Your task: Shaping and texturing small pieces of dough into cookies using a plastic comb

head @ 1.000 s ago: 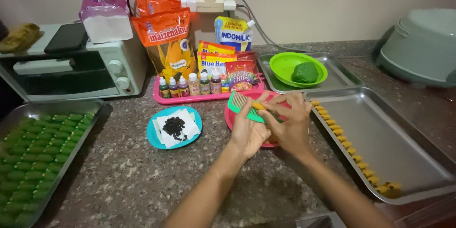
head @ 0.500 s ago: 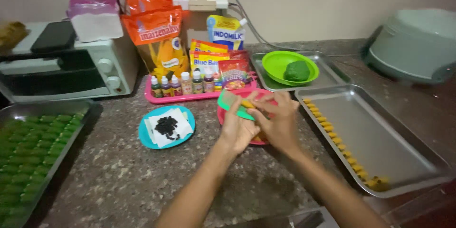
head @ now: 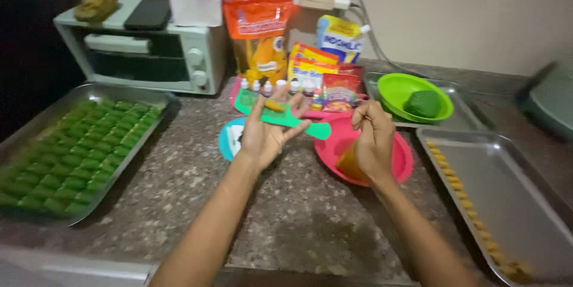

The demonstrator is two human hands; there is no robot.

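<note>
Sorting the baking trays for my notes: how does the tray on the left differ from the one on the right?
The left tray is packed with rows of green pieces; the right tray holds only one line of small orange-brown pieces along its near edge, the rest bare. Both are shallow, rectangular metal trays on the speckled counter.

Counting here: two hands [head: 268, 134] [head: 373, 143], three metal trays [head: 89, 93] [head: 531, 203] [head: 462, 117], one pink bowl [head: 397, 161], one green bowl [head: 394, 87], one toaster oven [head: 143, 60], one green spatula-like mold [head: 286, 118].
</note>
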